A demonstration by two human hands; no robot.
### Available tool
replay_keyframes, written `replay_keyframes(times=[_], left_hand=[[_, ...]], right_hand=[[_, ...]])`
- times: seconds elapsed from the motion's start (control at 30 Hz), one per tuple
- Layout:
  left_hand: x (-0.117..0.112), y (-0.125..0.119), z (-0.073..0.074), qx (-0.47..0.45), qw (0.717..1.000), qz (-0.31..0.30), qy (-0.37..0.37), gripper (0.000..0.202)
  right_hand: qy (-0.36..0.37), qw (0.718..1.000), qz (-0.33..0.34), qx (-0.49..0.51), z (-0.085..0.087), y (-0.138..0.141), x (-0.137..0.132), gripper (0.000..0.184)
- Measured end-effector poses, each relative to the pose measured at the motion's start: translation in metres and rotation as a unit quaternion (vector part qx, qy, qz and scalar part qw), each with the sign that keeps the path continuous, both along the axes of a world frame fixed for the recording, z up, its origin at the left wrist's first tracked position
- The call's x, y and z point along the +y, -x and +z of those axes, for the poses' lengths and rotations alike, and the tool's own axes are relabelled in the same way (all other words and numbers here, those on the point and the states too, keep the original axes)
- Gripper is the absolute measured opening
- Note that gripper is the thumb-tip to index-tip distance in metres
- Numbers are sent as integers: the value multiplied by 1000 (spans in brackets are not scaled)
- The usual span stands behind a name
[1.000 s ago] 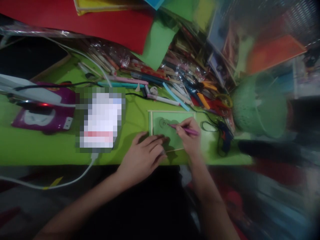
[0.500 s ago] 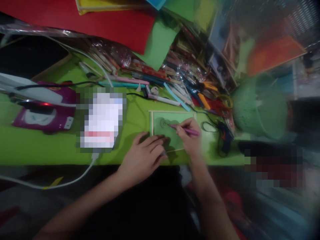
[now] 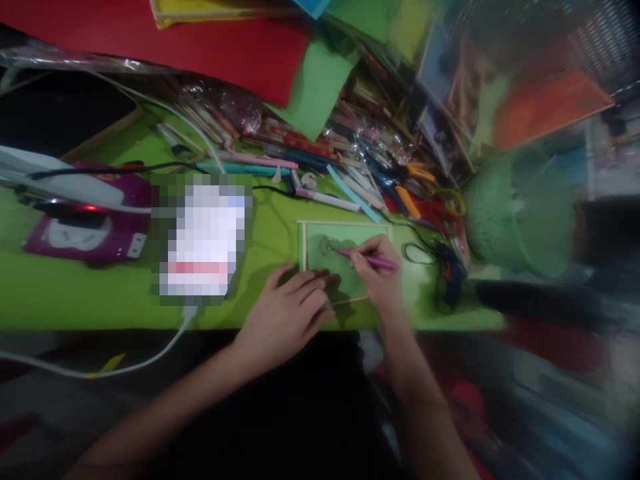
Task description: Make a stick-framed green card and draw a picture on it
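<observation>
On the green tabletop lies a sheet of green paper (image 3: pixel 320 230) edged with thin pale wooden strips. Dark curved lines (image 3: pixel 329 247) are drawn on its upper left part. My right hand (image 3: pixel 380 273) grips a purple pen (image 3: pixel 383 263), its tip touching the paper beside the drawn lines. Flat over the sheet's lower left corner rests my left hand (image 3: pixel 295 303), fingers stretched out and holding nothing. Shadows of my hands darken the paper's middle.
Left of the paper is a phone (image 3: pixel 205 233), blurred out, with a white cable (image 3: pixel 175 343). A purple power strip (image 3: pixel 90 230) lies farther left. Pens, sticks and orange-handled pliers (image 3: pixel 407 200) crowd the back. A glue gun (image 3: pixel 450 277) and green bucket (image 3: pixel 520 210) are at the right.
The pen and my right hand have shifted very slightly left. My left hand and the paper have stayed in place.
</observation>
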State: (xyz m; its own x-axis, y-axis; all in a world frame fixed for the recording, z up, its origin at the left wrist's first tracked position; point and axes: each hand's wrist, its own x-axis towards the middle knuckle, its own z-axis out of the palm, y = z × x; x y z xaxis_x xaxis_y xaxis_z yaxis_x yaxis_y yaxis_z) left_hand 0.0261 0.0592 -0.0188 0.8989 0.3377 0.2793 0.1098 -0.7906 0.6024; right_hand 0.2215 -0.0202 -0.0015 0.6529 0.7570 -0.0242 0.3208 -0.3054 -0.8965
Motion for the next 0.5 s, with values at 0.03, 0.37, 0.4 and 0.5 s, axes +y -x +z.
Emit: replay_keyframes(times=[0.03,0.37,0.4,0.5], left_hand=[[0,0,0,-1,1000,0,-1,15],[1,-1,1,0,1000,0,-6,15],[1,-1,1,0,1000,-1,-5,15],[0,-1,1,0,1000,-1,-4,15]], right_hand=[[-2,1000,1,0,-1,0,0,13],[-49,999,-17,3,0,-1,0,10],[-53,998,-20,1,0,-1,0,10],[-49,998,-26,-6,1,-1,-2,10]])
